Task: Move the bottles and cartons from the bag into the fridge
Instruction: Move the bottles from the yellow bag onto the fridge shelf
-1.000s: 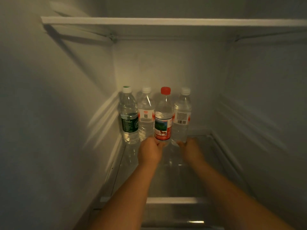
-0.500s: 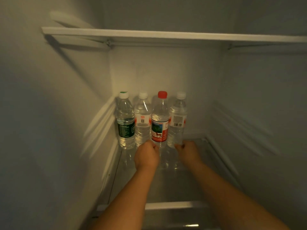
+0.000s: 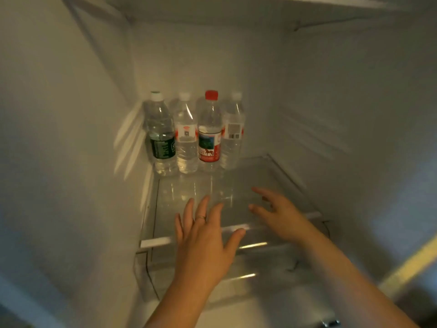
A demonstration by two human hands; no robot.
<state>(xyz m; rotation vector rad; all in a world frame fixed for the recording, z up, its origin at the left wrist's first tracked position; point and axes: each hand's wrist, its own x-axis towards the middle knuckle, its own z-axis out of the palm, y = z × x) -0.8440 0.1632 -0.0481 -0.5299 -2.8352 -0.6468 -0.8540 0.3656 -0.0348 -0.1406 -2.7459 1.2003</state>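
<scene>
Plastic bottles stood tightly together at the back-left corner of the fridge shelf. The left hand and right hand hovered empty, fingers spread; a careless reach could topple the row.

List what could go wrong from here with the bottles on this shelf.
The row of bottles stands upright and packed at the back left of the glass shelf; bumping one while adding more could topple its neighbours. The left hand and right hand are open and empty near the shelf's front edge, which is easy to clip in this dim light.
</scene>
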